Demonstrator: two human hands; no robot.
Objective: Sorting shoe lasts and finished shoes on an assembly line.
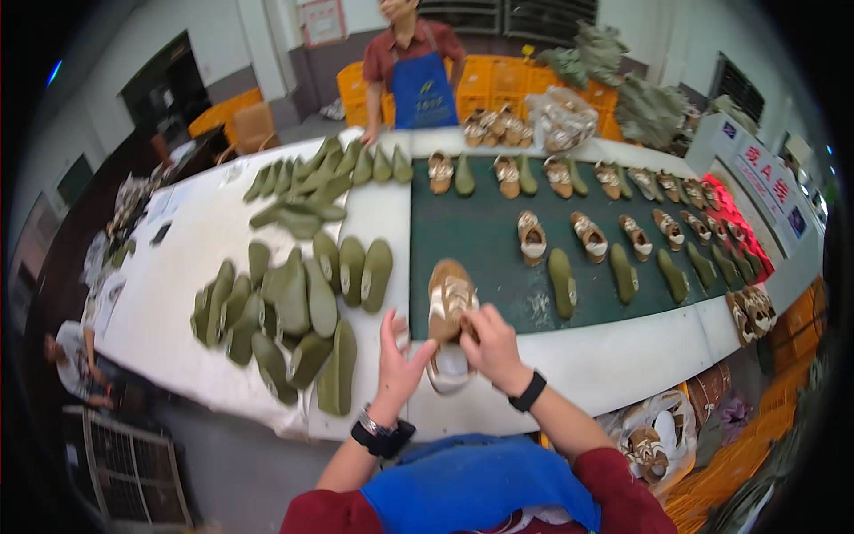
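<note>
A tan and white sneaker [451, 307] is in front of me at the near edge of the table, toe pointing away. Its pale inside shows at the heel end. My right hand [494, 349] has its fingers closed on the sneaker's opening, near the tongue. On the other side, my left hand [400, 363] is open with fingers spread, its thumb against the sneaker's side. Just left of it, a long green insole [336, 369] lies beside a heap of green insoles [289, 298].
A green mat [480, 231] bears rows of sneakers [588, 236] and insoles [562, 283] at the right. Across the table stands a person in a blue apron [424, 89]. Orange crates [503, 80] line the back. A bag of shoes [654, 436] sits below the right edge.
</note>
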